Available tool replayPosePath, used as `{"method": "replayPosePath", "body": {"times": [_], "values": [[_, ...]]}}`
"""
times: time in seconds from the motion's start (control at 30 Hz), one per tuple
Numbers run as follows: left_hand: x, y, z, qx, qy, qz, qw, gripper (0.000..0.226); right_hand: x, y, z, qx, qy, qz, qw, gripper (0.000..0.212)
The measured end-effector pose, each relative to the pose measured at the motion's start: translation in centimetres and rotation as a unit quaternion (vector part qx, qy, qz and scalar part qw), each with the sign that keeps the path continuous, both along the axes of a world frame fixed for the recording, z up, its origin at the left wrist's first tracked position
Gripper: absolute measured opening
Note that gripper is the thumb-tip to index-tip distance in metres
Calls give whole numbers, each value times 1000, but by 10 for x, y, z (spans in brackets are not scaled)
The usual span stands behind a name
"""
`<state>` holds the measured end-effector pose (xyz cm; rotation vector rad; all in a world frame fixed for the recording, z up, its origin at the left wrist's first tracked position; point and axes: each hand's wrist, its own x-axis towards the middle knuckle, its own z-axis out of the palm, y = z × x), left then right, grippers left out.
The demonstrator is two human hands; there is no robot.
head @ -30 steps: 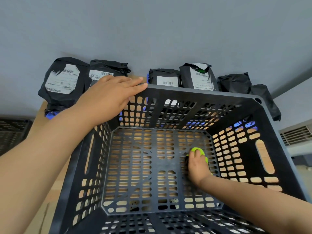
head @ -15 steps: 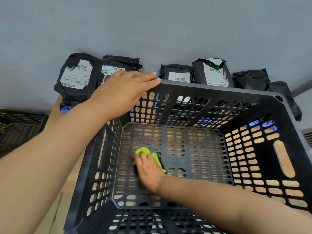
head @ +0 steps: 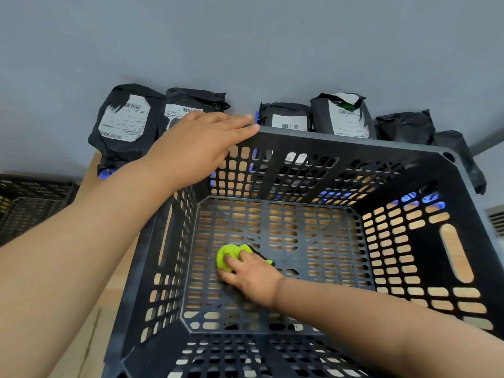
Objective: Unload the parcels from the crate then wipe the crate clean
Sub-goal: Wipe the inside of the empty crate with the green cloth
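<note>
Your left hand [head: 196, 148] lies flat on the far left corner of the crate [head: 354, 148], palm down on the rim. The fingers are straight and point right along the back edge, so it's not gripping anything.

Your right hand [head: 251, 276] is down on the crate's floor, a bit left of the middle. It's got a green cloth [head: 226, 255] bunched up in it, with fingers curled over the top and the thumb tucked in at the left. That's a proper hold, and the cloth is pressed against the slotted bottom. There's a bit of black poking out next to the green past your fingers, and I can't tell if it's part of the cloth.

The crate is black plastic, slotted all over the walls and floor, with a long handle slot in the right wall. It sits on a wooden table [head: 109, 282], and you can see the wood through the holes.

The parcels [head: 286, 118] are outside the crate, lined up behind it against the grey wall [head: 245, 50]. I count six black bags:
- two on the left just past your left hand, both with white barcode labels
- two more with labels behind the middle of the back rim
- two plain ones off the far right corner

Something blue shows under them through the slots, too hidden to say what it is.

Off to the left is another black crate [head: 27, 203], and a vent [head: 496, 219] peeks in at the right edge.
</note>
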<state>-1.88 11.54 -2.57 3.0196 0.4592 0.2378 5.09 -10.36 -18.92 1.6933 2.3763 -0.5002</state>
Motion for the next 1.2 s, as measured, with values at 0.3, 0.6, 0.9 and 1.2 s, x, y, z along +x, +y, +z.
{"method": "replayPosePath", "body": {"times": [0.3,0.6,0.9,1.2], "values": [[-1,-1,0,1,-2,-1,1000,58,89,-79,7,-95,-95,-110,985,53],[-1,-2,1,6,-12,-8,1000,59,139,-122,34,-223,-175,-228,932,68],[-1,-2,1,12,-7,-1,1000,59,120,-125,23,-238,-189,-318,898,62],[0,0,-1,8,-6,2,1000,58,93,-104,16,-134,-65,-248,957,60]]}}
